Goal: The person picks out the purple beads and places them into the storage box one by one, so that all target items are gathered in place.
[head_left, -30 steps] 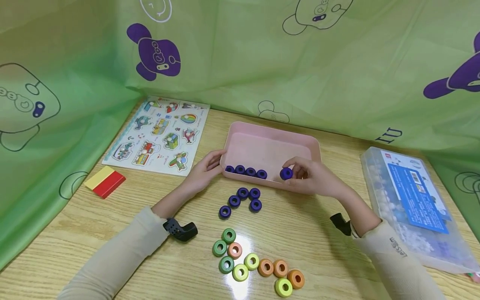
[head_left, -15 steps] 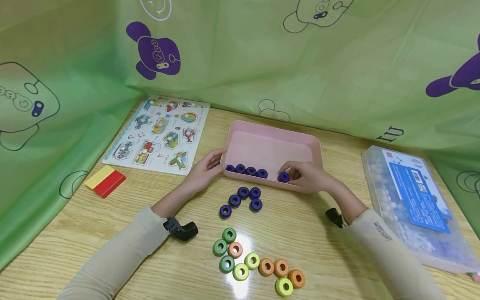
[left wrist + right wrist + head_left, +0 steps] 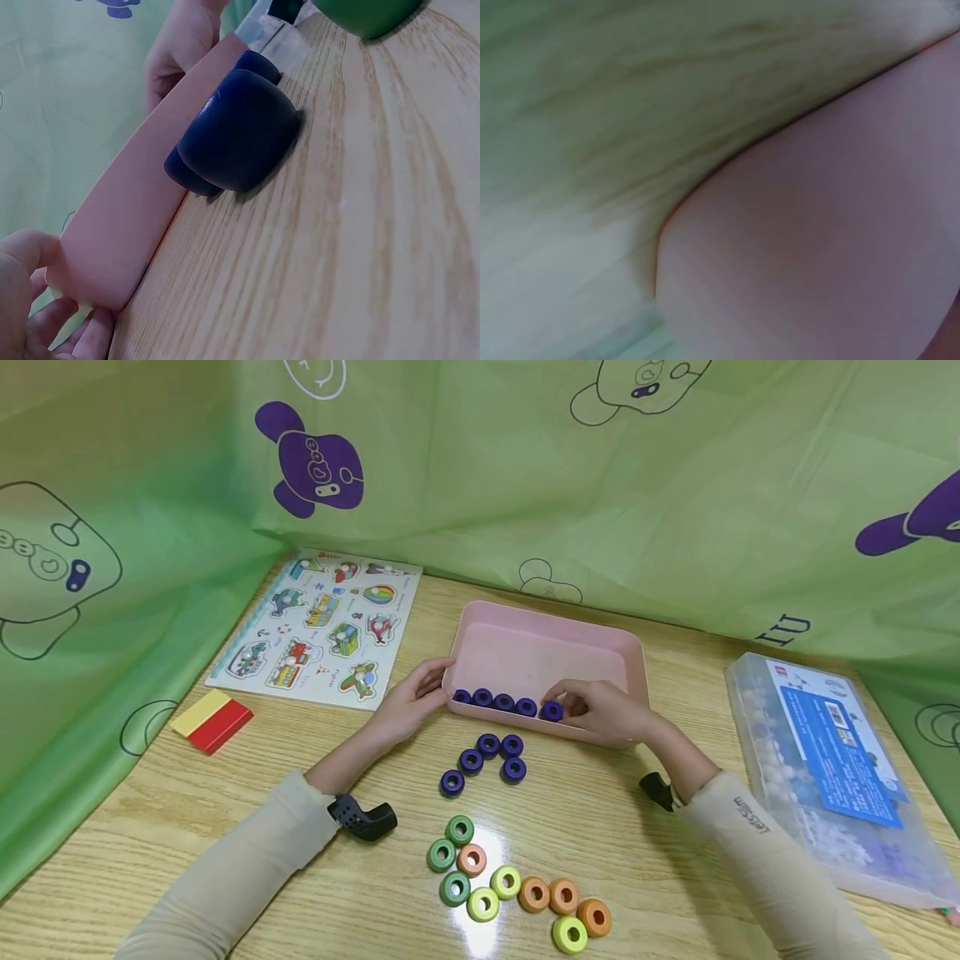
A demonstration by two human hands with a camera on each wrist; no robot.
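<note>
A shallow pink tray [image 3: 517, 660] lies on the wooden table. My left hand [image 3: 407, 700] grips the tray's left end, and in the left wrist view its curled fingers [image 3: 90, 337] and thumb are at the tray's corner. Inside the tray, at its near right part, my right hand [image 3: 603, 708] pinches a dark purple ring-shaped bead [image 3: 552, 711]. To the left of that bead, several purple beads [image 3: 504, 703] stand in a row along the near wall. Outside the tray, several more purple beads [image 3: 471, 762] sit on the table. In the right wrist view the held bead is hidden.
Green beads [image 3: 441, 855], orange beads [image 3: 534, 894] and yellow-green beads [image 3: 506, 882] lie near the front. A picture puzzle board [image 3: 318, 631] is at the back left, beside a yellow-and-red piece [image 3: 212, 722]. A clear plastic case [image 3: 825, 777] stands at the right. Green cloth [image 3: 465, 485] hangs behind.
My right hand has lowered the purple bead into the tray and moved it left, close to the row. The left hand has stayed on the tray's end.
</note>
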